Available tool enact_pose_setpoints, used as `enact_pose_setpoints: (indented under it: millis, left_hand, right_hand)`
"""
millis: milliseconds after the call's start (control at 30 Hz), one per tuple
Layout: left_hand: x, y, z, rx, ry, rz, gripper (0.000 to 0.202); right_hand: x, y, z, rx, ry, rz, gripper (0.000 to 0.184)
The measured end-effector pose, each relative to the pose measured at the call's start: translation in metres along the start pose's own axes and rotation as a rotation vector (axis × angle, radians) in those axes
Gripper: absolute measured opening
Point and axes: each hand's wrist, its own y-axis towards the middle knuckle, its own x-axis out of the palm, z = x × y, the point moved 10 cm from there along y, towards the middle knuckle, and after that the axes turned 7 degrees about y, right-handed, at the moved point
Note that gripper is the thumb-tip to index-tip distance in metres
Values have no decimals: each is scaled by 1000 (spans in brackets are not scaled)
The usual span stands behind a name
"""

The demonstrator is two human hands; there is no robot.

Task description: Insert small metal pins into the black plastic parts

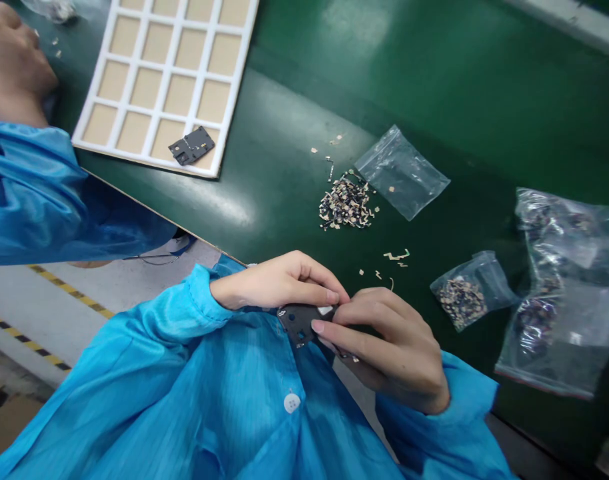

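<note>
Shiny blue smock, white button, gathered cuffs

Left hand and right hand held close together, fingers curled and pinching; left wrist angled inward, both arms in blue sleeves, bent at the elbow.

We get bright, even light, prob. overhead, w/ long white glare streaks on the green table & hot spots on the plastic bags. Only a soft shadow under the right hand. Wide-angle stretch at frame edges; no real blur.
</note>
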Motion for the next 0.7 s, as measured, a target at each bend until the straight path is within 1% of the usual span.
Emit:
enact_pose_setpoints:
  millis: [167, 300, 400, 500, 600, 700]
  left_hand:
    - [0, 0, -2, 10, -108, 46, 13]
    - [1, 0, 1, 29, -168, 76, 13]
    - [4, 0, 7, 51, -121, 62, 13]
    - [5, -2, 12, 60, -53, 44, 13]
    - [6, -3, 12, 42, 1, 45, 14]
    - [7, -3, 11, 37, 17, 39, 14]
  right_hand:
    - [-1, -1, -4, -42, -139, 79, 12]
    - [-3, -5, -4, -26, -229, 171, 14]
    - [-5, -11, -3, -8, -210, 220, 14]
    - [-6, -18, 0, 51, -189, 227, 17]
    - [-7, -24, 2, 95, -194, 223, 19]
    - [-8, -23, 0, 92, -193, 232, 17]
